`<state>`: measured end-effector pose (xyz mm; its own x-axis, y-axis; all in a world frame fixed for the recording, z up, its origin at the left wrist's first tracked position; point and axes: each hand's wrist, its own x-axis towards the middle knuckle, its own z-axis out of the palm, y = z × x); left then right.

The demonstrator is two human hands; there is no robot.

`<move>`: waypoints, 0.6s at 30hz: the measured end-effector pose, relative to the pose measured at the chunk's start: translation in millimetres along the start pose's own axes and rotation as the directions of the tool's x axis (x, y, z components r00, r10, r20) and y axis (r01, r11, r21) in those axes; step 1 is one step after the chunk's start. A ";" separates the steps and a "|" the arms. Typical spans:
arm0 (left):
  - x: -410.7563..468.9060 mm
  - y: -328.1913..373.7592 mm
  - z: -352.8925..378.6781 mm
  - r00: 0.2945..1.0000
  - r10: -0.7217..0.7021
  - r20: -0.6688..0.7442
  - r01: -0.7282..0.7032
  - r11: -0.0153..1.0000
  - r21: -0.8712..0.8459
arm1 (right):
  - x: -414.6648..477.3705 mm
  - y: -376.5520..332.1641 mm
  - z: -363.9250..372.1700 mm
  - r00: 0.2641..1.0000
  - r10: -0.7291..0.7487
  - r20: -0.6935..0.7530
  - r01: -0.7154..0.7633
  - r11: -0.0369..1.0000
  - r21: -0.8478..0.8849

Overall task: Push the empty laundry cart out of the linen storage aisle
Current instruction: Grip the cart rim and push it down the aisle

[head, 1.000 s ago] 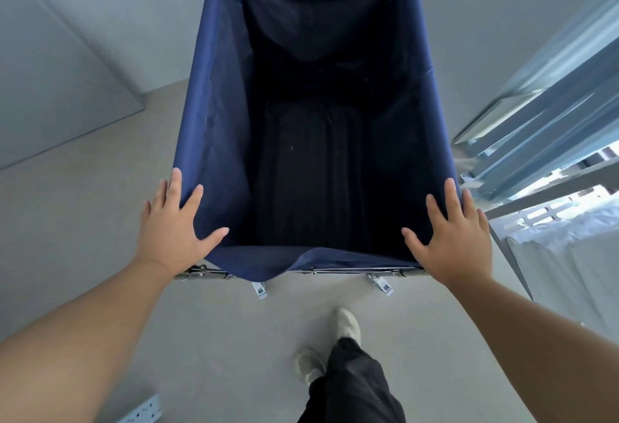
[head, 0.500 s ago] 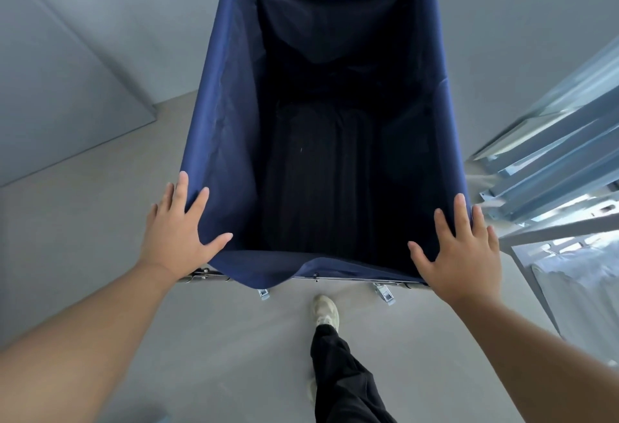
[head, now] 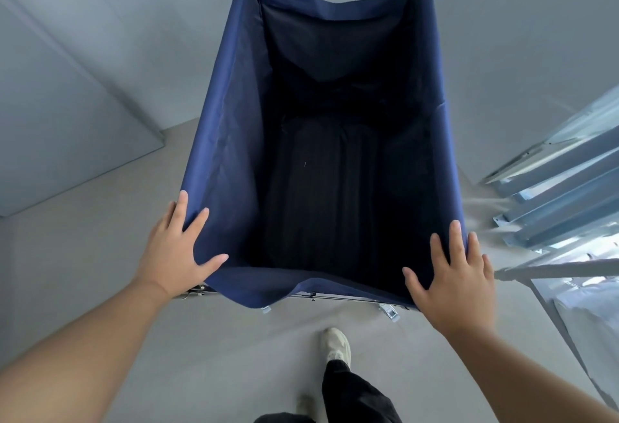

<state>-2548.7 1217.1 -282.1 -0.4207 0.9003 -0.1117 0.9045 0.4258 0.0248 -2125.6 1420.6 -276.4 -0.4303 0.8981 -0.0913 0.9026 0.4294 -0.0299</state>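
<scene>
Floor: pale grey, smooth, matte, running from the near edge up to the walls.

Laundry cart: standing on the floor at the centre of the view and stretching toward 12 o'clock. Navy fabric sides are hanging from a metal frame. The dark lining is showing all the way down to the bottom.

Left hand: at 8 o'clock, lying flat on the near left corner of the cart's rim. The grip is open, with fingers straight and spread and the thumb pointing inward along the near edge. It is pressing on the fabric and not closing round anything.

Right hand: at 4 o'clock, on the near right corner. The grip is the same, flat and splayed, pressing on the fabric.

Room: plain grey wall is rising at 11 o'clock. A flat grey panel is standing at 9 o'clock; whether it is a door or a cabinet side, I cannot tell. Metal shelving is crowding in at 3 o'clock, just beside the cart's right side, with white linen showing lower down at 4 o'clock.

At 6 o'clock a pale shoe under a black trouser leg is stepping just behind the cart.
</scene>
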 end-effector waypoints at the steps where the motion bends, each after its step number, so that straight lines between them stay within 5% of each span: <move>1: 3.4 -3.1 -0.5 1.000 0.004 0.005 -0.004 1.000 0.000 | 1.5 -2.8 -0.2 1.000 0.003 0.004 -0.003 1.000 0.000; 18: 68.2 -55.8 -18.6 0.993 0.117 0.028 -0.116 0.992 -0.047 | 24.9 -59.8 -1.7 0.993 0.114 0.037 -0.114 0.993 -0.014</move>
<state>-2629.1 1256.4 -272.6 -0.3097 0.9411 -0.1355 0.9429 0.3224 0.0838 -2190.4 1417.4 -275.2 -0.3238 0.9370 -0.1313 0.9454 0.3260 -0.0056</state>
